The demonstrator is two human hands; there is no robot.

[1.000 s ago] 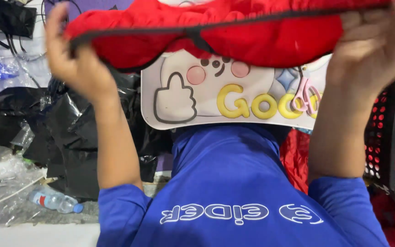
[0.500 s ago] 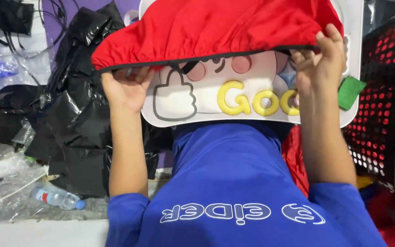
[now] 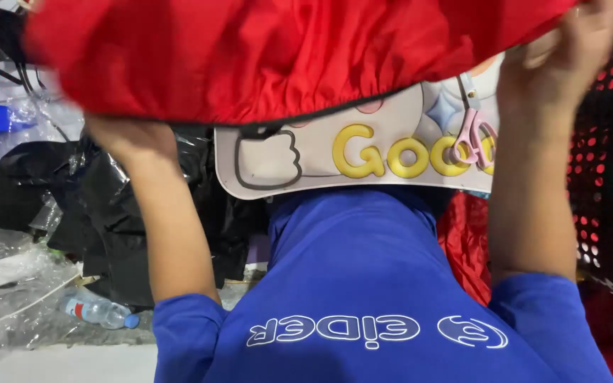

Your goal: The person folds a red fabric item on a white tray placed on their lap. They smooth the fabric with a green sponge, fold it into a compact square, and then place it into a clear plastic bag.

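A red garment (image 3: 264,53) with a dark elastic hem is held up across the top of the view. My left hand (image 3: 125,138) grips its hem from underneath at the left, mostly hidden by the cloth. My right hand (image 3: 558,67) holds the hem at the right edge. Below the cloth lies a white cartoon-printed mat (image 3: 363,152) with yellow letters and a thumbs-up drawing. Pink-handled scissors (image 3: 473,138) rest on the mat near my right forearm. My blue shirt (image 3: 377,298) fills the lower middle.
Black plastic bags (image 3: 108,213) and clear plastic wrap (image 3: 8,284) pile at the left, with a small water bottle (image 3: 97,311) on the floor. A black perforated basket (image 3: 608,184) stands at the right, with more red fabric (image 3: 466,245) beside it.
The red garment has come nearer and spread wider, now covering the top of the view. Both hands moved apart, the right one rising toward the top right corner.
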